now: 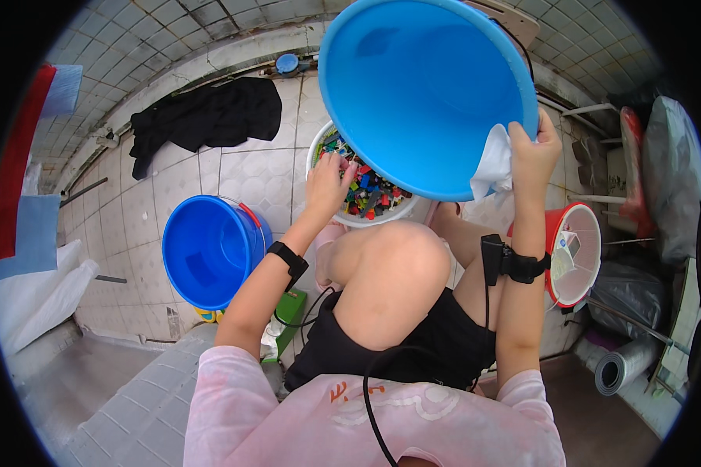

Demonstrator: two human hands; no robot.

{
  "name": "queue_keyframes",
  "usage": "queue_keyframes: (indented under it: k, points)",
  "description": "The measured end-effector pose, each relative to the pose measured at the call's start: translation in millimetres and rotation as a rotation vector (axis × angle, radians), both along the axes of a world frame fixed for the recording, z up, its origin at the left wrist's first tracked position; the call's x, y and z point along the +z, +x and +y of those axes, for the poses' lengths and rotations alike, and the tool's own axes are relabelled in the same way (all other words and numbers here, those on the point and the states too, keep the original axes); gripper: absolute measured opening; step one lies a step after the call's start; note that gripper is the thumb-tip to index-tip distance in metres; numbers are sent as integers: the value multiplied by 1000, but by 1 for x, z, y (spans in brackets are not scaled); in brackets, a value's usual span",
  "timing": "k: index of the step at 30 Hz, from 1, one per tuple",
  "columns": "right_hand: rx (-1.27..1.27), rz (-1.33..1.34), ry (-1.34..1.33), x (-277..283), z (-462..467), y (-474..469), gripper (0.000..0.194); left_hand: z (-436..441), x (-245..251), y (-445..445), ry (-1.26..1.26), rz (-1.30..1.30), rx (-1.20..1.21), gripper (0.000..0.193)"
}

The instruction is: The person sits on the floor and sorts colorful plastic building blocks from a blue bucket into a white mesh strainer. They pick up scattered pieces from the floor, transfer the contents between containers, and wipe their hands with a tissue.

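Observation:
My right hand (534, 149) grips the rim of a large blue plastic basin (426, 87), which is tilted so that its inside faces me. A crumpled white cloth or tissue (495, 163) is pinched against the rim by the same hand. The basin's inside looks empty. Below and left of it, a white plastic basket (359, 222) holds many small colourful plastic building bricks (371, 190), partly hidden by the basin. My left hand (330, 181) is over the basket's left side with fingers bent, at the bricks; whether it holds one cannot be told.
A blue bucket (207, 254) with a red handle grip stands on the tiled floor at left. Black cloth (210, 117) lies near the wall. At right are a red and white waste basket (575, 257), a rolled mat (622, 368) and a metal rack. A green box (289, 318) is beside my legs.

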State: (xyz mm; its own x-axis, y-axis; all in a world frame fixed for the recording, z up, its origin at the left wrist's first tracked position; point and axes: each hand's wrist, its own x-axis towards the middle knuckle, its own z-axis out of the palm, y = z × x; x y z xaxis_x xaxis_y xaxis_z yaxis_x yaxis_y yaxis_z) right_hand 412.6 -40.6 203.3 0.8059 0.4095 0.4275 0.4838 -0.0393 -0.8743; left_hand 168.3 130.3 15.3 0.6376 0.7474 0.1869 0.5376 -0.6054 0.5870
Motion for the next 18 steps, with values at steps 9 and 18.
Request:
queue_keyframes:
  k: [9, 18]
  points:
    - [-149, -56, 33, 0, -22, 12, 9, 13, -45, -51, -222, -66, 223, 26]
    - [-292, -618, -222, -2, -41, 18, 17, 23, -70, -84, -319, -20, 331, 38]
